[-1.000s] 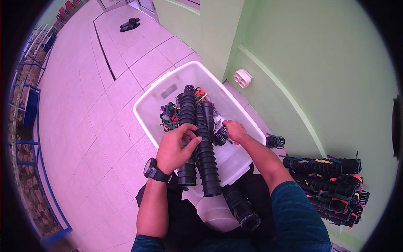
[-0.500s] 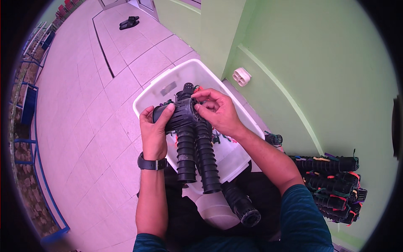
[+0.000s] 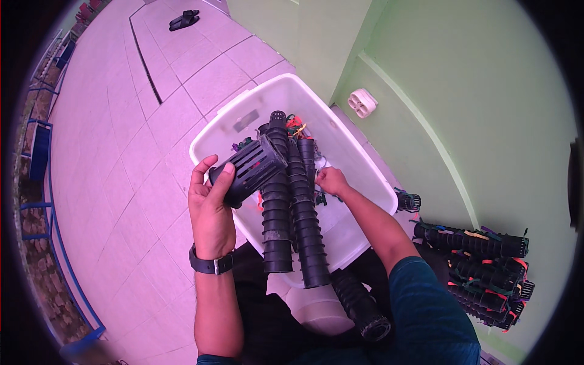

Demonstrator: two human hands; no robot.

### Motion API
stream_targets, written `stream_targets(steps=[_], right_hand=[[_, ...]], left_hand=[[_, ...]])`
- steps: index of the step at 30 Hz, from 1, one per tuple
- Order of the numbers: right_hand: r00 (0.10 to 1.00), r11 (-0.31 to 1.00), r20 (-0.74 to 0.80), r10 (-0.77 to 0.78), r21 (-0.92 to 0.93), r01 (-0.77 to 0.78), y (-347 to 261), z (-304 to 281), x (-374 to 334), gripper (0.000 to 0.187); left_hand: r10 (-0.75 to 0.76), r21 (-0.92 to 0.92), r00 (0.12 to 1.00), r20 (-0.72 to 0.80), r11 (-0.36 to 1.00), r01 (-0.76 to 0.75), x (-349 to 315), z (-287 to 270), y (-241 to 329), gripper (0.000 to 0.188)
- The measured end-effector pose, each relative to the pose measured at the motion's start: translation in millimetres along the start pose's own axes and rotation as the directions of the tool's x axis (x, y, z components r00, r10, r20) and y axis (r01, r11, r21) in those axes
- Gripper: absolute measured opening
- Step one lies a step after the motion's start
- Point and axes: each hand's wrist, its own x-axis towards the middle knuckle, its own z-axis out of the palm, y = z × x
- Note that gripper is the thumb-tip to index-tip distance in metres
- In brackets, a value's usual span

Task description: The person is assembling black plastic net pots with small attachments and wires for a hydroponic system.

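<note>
My left hand [image 3: 211,213] grips a black, slotted, cylindrical plastic cup [image 3: 250,169] over the white plastic tub [image 3: 344,146]; likely light, stiff, best held round its sides; my right hand [image 3: 333,182] curls, contents unclear.

We seem to be in a tiled corridor or walkway, though we cannot tell whether it serves a school, an office or something else: we see large pale floor tiles [image 3: 131,243] crossed by a long dark groove [image 3: 145,61], a plain green wall [image 3: 505,121], reddish chairs [image 3: 88,13] far off, black sandals [image 3: 184,20], and blue metal railings [image 3: 36,205] beside a brown, patchy strip [image 3: 42,267]
</note>
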Motion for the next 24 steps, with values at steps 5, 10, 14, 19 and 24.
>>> stream_targets(steps=[5, 10, 14, 19, 24], right_hand=[[0.994, 0.910, 0.104, 0.042, -0.415, 0.005, 50.2, 84.0, -15.5, 0.033], [0.995, 0.888, -0.009, 0.097, -0.451, -0.091, 69.6, 95.1, -13.2, 0.024], [1.000, 0.999, -0.001, -0.001, 0.034, 0.001, 53.4, 41.0, -17.4, 0.015], [0.990, 0.715, 0.137, -0.046, 0.696, -0.063, -7.6, -65.6, -65.5, 0.007], [0.957, 0.651, 0.110, -0.268, 0.753, 0.095, -64.2, -149.7, -153.9, 0.008]], left_hand=[[-0.025, -0.011, 1.000, -0.003, 1.000, 0.025, -9.2, 0.2, 3.9, 0.037], [-0.015, 0.003, 0.999, 0.043, 1.000, 0.015, -6.7, 5.5, -1.4, 0.037], [0.020, -0.013, 0.997, 0.076, 1.000, -0.019, -5.2, 11.4, 2.3, 0.033], [0.008, 0.356, 0.954, 0.298, 0.927, -0.119, -2.8, 6.4, -15.2, 0.009], [-0.036, 0.734, 0.843, 0.537, 0.513, -0.445, -23.4, 26.7, -26.5, 0.027]])
